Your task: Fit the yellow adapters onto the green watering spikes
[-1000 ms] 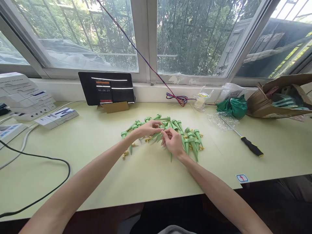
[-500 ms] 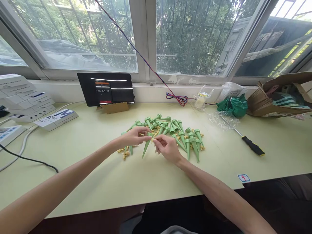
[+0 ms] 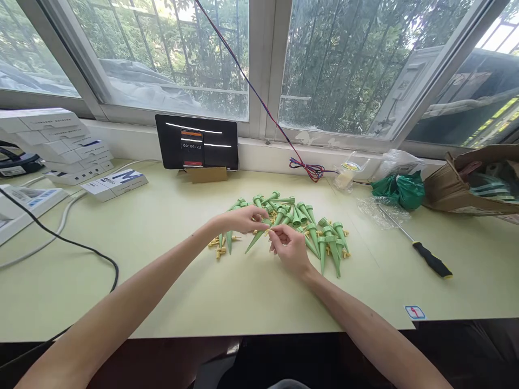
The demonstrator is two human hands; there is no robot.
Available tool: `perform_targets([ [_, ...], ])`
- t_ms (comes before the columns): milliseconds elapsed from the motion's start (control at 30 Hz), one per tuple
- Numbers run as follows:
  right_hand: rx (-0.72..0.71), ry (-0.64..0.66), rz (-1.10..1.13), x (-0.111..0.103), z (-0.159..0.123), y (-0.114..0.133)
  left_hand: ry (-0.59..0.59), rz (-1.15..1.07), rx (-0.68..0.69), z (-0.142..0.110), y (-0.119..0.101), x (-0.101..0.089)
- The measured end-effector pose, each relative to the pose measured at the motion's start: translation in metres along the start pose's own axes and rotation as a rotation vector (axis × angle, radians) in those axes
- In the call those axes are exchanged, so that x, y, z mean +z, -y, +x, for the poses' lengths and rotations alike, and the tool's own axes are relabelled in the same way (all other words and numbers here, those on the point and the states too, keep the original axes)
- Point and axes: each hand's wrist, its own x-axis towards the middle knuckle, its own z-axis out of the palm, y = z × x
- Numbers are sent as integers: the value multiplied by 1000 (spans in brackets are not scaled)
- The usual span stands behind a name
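Observation:
My left hand (image 3: pixel 248 219) is closed on a green plastic watering spike (image 3: pixel 255 241), its pointed end slanting down to the left. Right beside it, my right hand (image 3: pixel 288 248) pinches a small yellow plastic piece (image 3: pixel 267 232) at the spike's capped end. Whether that piece is seated in the cap, I cannot tell, as fingers cover the joint. Behind and around both hands lies a pile of green spikes (image 3: pixel 332 246), with small yellow valve pieces (image 3: pixel 219 252) scattered among them, several at the left.
A tablet showing a timer (image 3: pixel 198 143) leans on a cardboard stand at the back. White boxes (image 3: pixel 60 143) are stacked at left, near cables (image 3: pixel 97 251). Toward the right lie a screwdriver (image 3: pixel 432 259), a green plastic bag (image 3: pixel 405 190) and an open cardboard box (image 3: pixel 454 183).
The view has turned left, so everything sits farther right in the picture. The held spike has tipped closer to level; both hands remain together at its capped end.

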Motion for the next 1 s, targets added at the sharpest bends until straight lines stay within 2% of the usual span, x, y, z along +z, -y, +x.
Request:
perform_targets([
  [167, 14, -109, -25, -7, 4, -3, 115, 12, 53, 33, -14, -7],
  [300, 17, -122, -13, -7, 5, -5, 77, 21, 40, 41, -22, -9],
  [467, 1, -42, 35, -5, 4, -5, -17, 219, 115, 15, -16, -2],
  [533, -7, 26, 38, -3, 1, -5, -88, 213, 99, -1, -9, 1],
  [633, -30, 131, 42, 1, -3, -4, -120, 162, 24, -25, 1, 4],
  [767, -44, 230, 88, 9, -7, -3, -168, 129, 9, -50, 10, 6],
  [1000, -6, 250, 146, 14, -8, -7, -261, 107, 3, -66, 17, 21],
])
